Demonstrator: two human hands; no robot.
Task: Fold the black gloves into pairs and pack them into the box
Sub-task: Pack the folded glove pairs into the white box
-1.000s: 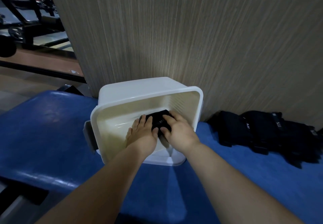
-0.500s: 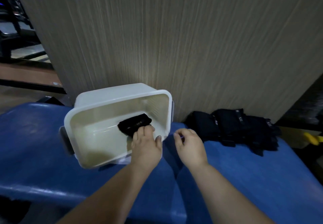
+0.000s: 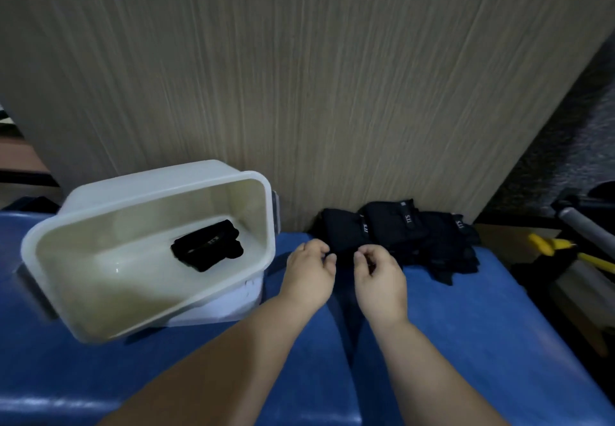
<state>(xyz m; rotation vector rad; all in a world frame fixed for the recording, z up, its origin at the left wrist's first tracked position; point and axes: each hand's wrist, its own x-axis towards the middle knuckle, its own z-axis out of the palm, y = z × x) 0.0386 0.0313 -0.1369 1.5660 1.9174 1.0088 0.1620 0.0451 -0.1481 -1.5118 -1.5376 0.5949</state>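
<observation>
A white plastic box [image 3: 149, 192] sits tilted toward me on the left of a blue padded bench [image 3: 466, 326]. One folded pair of black gloves [image 3: 208, 246] lies on its bottom. To the right of the box, a pile of loose black gloves [image 3: 399, 229] rests against the wall. My left hand [image 3: 311, 269] and my right hand [image 3: 379, 272] are side by side at the pile's near edge. Their fingers are loosely curled and their tips are close to the nearest glove. Neither hand holds anything.
A wood-grain panel [image 3: 299, 76] rises directly behind the box and the pile. Beyond the bench's right edge are a yellow object [image 3: 552, 246] and a grey metal tube [image 3: 582, 226]. Dark floor shows past the bench's left end.
Both hands have come out of the box, leaving the folded pair inside, and moved right to the front of the glove pile. My view has swung right.
</observation>
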